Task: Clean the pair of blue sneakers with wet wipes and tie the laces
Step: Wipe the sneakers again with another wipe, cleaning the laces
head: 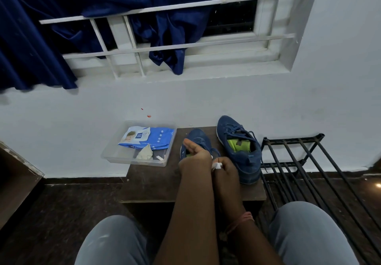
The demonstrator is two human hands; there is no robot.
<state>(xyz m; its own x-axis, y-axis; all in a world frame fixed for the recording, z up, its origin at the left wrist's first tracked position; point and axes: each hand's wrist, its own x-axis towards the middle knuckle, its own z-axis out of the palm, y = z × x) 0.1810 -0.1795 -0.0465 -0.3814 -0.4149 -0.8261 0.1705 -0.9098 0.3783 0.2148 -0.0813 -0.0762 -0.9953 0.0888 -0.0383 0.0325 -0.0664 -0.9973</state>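
So there's a low brown table (152,182) pushed up against the white wall, and both blue sneakers are sitting on it. The left sneaker (196,139) is mostly hidden behind the hands: the left hand (193,157) is curled around its heel end with the thumb sticking up along the side, and the right hand (225,170) is tucked in right next to it, pinching a scrap of white wipe (216,165) between its fingers. The right sneaker (241,153) sits just beside it, laces loose, green insole showing. On the table's left end a clear plastic tray (115,155) holds a blue wipes pack (150,139) and a crumpled used wipe (145,152). A black metal rack (305,168) stands off to the right, and grey-trousered knees (111,242) are down at the bottom.
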